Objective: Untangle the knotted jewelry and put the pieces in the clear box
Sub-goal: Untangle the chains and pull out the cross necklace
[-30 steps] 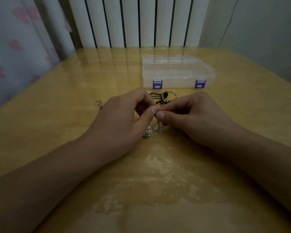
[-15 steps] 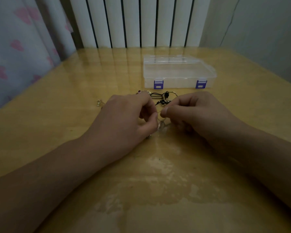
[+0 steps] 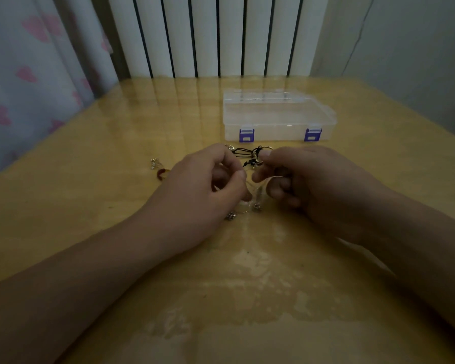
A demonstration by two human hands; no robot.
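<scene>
**Jewelry still tangled, box still shut**

At mid-frame, on a yellow table (image 3: 90, 232), two hands work a knot. Left hand (image 3: 205, 190) and right hand (image 3: 310, 185) have fingers curled, each seemingly pinching a thin, pale strand between them; the strand itself is hard to see. Just above them lies one black cord tangle (image 3: 250, 156) with gold bits. One clear box (image 3: 276, 116), two purple latches fastened, sits above centre, apparently empty. One small metal piece (image 3: 154, 163) and one red ring (image 3: 161, 174) lie to the left. Judging by this, nothing is sorted yet.

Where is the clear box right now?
In the head view, the clear box sits closed on the table's far side, beyond the right hand.
</scene>
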